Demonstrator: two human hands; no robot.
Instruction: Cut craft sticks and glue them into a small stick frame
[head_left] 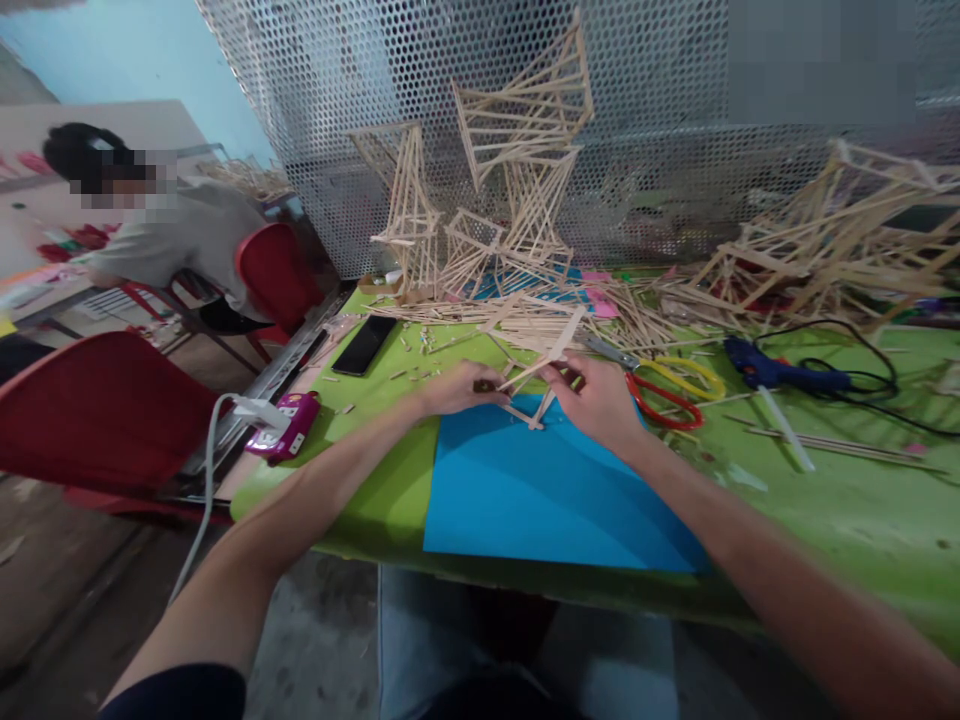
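Blue paper [540, 510] lies low in the centre on a green counter [360, 500]; above its top edge, at mid-view, a person's hands hold a small stick frame [535, 424]. The fingers of the right hand [596, 393] pinch it from the right; those of the left hand [463, 388] appear closed on its left side, though the exact contact is too small to make out. A few sticks meet in a corner, so it looks only partly built. Taller stick towers [536, 130] stand at upper centre, and many loose sticks [525, 322] lie unused just behind the hands.

The paper reaches the counter's near edge. Most room for moving seems to be over the paper, between the forearms [341, 460]. Scissors [679, 390] sit just beside the right hand, with a glue gun [787, 376] farther right; a phone [365, 345] lies left of centre.
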